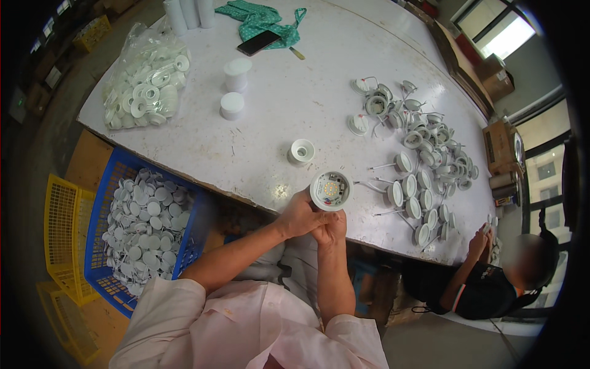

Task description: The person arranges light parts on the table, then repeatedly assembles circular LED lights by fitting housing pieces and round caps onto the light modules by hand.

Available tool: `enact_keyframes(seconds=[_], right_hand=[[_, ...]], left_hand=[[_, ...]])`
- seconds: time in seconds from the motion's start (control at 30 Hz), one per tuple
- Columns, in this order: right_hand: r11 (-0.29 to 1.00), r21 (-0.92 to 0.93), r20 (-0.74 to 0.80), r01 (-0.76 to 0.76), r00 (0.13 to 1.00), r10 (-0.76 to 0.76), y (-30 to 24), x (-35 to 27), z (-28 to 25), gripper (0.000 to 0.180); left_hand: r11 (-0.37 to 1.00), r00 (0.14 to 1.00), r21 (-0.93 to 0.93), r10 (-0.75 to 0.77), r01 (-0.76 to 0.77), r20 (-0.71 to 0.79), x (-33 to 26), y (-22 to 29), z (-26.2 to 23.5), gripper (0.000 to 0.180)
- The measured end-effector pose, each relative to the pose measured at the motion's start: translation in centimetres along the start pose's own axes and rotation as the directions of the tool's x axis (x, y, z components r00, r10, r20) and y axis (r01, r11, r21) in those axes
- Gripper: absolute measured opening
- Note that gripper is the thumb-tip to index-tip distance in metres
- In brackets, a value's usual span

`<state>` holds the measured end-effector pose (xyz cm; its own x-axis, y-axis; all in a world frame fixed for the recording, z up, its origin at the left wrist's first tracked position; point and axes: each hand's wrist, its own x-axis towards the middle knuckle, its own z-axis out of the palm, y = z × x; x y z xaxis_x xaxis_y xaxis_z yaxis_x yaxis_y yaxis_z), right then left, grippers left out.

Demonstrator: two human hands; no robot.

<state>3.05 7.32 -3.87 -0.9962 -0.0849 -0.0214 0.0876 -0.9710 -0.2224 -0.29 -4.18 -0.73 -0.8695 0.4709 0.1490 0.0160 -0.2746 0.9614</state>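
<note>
Just over the table's near edge I hold a round white LED lamp housing (332, 190), its open face turned up to show a board with small yellow LEDs and a bit of red wire. My left hand (299, 216) is closed around its left and lower side. Beneath it, my right hand (330, 229) is closed too, fingers against the base and partly hidden. A short white collar-shaped part (302, 151) stands on the table just beyond the housing. To the right lie wired white lamp housings (395, 193), several with their leads pointing left.
Two stacks of white discs (232, 106) stand farther back. A clear bag of white rings (147, 86) sits at far left, a phone (258, 42) on green cloth (261, 21) behind. A blue basket (98, 240) of white discs stands left; a co-worker (491, 283) sits right.
</note>
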Motion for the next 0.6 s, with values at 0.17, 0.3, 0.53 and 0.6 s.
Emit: enact_keyframes(seconds=[0.17, 0.3, 0.53, 0.6], right_hand=[[0.998, -0.053, 0.000, -0.041, 0.999, 0.041, -0.2, -0.5, -0.8, 0.030], [0.629, -0.770, -0.396, -0.108, 0.854, -0.338, -1.5, -1.2, 0.4, 0.028], [0.343, -0.938, -0.144, 0.036, 0.863, -0.485, -3.4, -1.1, 3.9, 0.019], [0.308, -0.951, -0.183, -0.030, 0.858, -0.479, -2.9, -0.7, 4.4, 0.019]], left_hand=[[1.000, 0.998, 0.014, 0.011, -0.012, 0.068, -0.3, 0.2, -0.4, 0.049], [0.999, 0.999, -0.031, 0.017, -0.016, 0.039, -0.7, 0.7, -1.2, 0.051], [0.943, 0.993, 0.309, 0.117, -0.121, 0.032, -0.8, 0.8, -1.5, 0.043], [0.931, 0.994, 0.348, 0.102, -0.107, 0.031, -0.9, 1.3, -1.3, 0.040]])
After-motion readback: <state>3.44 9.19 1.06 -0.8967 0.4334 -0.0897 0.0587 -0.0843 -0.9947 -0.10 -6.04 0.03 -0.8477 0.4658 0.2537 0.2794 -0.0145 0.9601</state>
